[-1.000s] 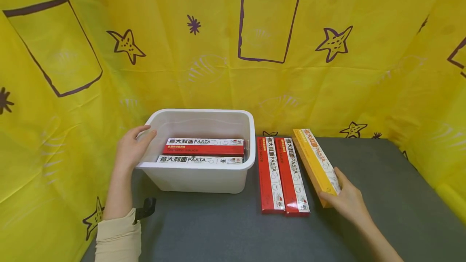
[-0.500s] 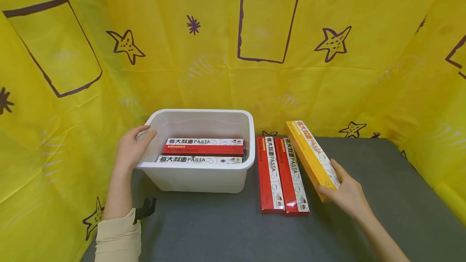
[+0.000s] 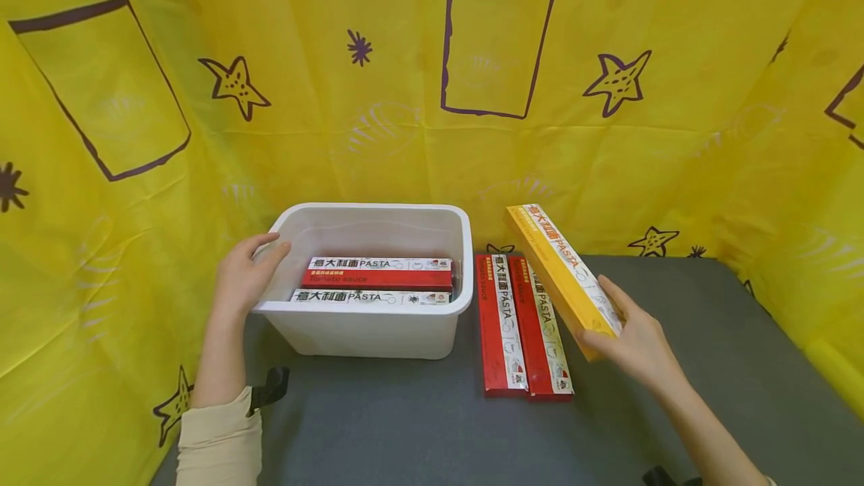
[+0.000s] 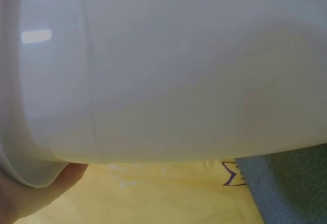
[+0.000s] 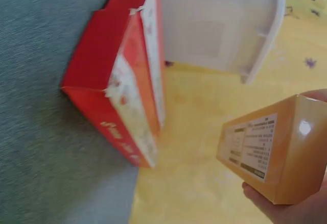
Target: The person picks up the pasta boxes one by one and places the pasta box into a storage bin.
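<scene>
My right hand (image 3: 634,336) pinches the near end of a yellow pasta box (image 3: 556,268) between thumb and fingers. The box is off the table, tilted with its far end higher. In the right wrist view, the yellow box (image 5: 260,150) shows its end face and a printed label. Below it, two red pasta boxes (image 3: 496,336) lie side by side on the table. My left hand (image 3: 246,272) grips the left rim of a white plastic bin (image 3: 364,332). Red-and-white pasta boxes (image 3: 378,276) lie inside the bin. In the left wrist view, the bin's outer wall (image 4: 179,81) fills most of the picture.
A dark grey table (image 3: 405,426) carries everything. Yellow cloth (image 3: 378,96) with purple drawings hangs behind and at both sides. The bin stands left of the loose red boxes, with a narrow gap between them.
My right hand has lifted the yellow pasta box and carried it leftward and away from me, partly over the right red box. My left hand and the bin stay put.
</scene>
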Demonstrator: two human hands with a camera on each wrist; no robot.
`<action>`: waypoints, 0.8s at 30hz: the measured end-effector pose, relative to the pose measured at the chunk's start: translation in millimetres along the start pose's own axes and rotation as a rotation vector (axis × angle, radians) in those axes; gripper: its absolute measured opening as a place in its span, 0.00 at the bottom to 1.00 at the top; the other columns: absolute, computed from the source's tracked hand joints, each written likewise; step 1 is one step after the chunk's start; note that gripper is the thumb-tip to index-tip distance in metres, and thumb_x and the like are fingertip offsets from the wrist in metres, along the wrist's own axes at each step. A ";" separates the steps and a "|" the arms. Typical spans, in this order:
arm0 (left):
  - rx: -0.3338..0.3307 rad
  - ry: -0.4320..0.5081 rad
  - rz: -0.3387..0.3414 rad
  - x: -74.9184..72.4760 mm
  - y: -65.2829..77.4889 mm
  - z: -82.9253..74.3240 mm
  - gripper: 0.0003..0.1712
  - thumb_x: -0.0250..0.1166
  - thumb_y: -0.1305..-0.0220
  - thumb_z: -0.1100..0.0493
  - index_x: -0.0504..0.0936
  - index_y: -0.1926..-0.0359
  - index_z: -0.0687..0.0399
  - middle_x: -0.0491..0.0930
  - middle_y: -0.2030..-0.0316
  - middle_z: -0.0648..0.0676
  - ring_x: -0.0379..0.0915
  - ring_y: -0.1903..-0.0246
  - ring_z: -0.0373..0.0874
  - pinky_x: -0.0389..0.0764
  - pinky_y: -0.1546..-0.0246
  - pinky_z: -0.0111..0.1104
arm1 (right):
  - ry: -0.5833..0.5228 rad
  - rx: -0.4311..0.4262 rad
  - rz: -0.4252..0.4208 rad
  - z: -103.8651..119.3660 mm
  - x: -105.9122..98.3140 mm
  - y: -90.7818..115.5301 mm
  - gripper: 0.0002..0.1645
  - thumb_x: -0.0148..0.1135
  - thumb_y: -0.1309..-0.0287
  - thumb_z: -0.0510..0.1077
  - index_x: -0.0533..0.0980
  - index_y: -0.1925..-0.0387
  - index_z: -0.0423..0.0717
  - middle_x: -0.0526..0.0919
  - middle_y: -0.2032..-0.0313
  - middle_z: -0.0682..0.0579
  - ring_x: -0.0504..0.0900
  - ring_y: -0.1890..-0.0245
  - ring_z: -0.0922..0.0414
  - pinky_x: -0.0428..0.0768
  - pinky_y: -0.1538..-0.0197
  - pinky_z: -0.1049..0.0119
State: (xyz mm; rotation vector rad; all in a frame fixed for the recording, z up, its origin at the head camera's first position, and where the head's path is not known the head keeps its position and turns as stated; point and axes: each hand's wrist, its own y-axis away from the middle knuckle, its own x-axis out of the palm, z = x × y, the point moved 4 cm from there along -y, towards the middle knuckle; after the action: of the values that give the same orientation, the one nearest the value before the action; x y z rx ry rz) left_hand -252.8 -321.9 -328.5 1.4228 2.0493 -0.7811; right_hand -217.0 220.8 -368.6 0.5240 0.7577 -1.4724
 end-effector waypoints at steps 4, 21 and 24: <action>-0.002 -0.001 0.001 0.1 -0.1 -0.2 0.39 0.53 0.32 0.36 0.69 0.32 0.60 0.63 0.33 0.69 0.55 0.34 0.68 0.56 0.37 0.62 | -0.042 -0.015 0.008 11.1 -2.7 -3.2 0.54 0.69 0.49 0.53 0.54 0.25 0.47 0.73 0.42 0.33 0.73 0.55 0.45 0.70 0.64 0.60; 0.008 0.000 -0.010 0.2 -0.1 0.2 0.38 0.53 0.31 0.36 0.70 0.33 0.60 0.65 0.34 0.68 0.57 0.34 0.67 0.57 0.37 0.61 | -0.197 -0.100 0.046 60.0 0.4 -17.1 0.51 0.70 0.50 0.48 0.57 0.26 0.59 0.73 0.42 0.42 0.72 0.57 0.48 0.75 0.65 0.61; 0.005 0.006 -0.011 0.2 0.1 0.0 0.39 0.53 0.32 0.36 0.70 0.33 0.60 0.65 0.34 0.68 0.57 0.34 0.67 0.57 0.37 0.61 | -0.215 -0.130 0.061 67.7 3.7 -19.7 0.52 0.71 0.50 0.47 0.57 0.26 0.60 0.73 0.41 0.43 0.72 0.56 0.48 0.76 0.64 0.61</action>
State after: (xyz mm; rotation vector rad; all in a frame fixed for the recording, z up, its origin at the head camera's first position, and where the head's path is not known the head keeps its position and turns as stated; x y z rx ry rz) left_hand -252.7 -321.7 -328.7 1.4191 2.0624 -0.7878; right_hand -227.7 167.9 -323.1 0.2820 0.6565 -1.3869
